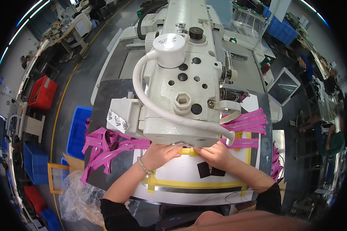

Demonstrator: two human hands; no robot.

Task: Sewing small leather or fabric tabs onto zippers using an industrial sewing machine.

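Observation:
Both my hands meet below the front of a large white sewing machine point(181, 100), on either side of a small yellow block point(189, 151). My left hand point(162, 154), a beaded bracelet point(144, 166) at its wrist, has its fingers closed where a magenta zipper point(133, 144) runs in from the left. On the other side my right hand point(216, 154) is closed too, its fingertips against the block, and a magenta zipper strip point(246, 143) emerges beyond it. The machine head partly hides the fingertips and the zipper between them. Dark square patches point(210, 170) lie beside my right wrist.
Bundled magenta zippers point(100, 148) hang over the table's left side, and more zippers point(246, 121) lie at the right. Yellow tape point(196, 184) edges the white work sheet. Blue bins point(79, 131), clear plastic wrap point(79, 198) and a tablet-like screen point(284, 86) stand around the machine.

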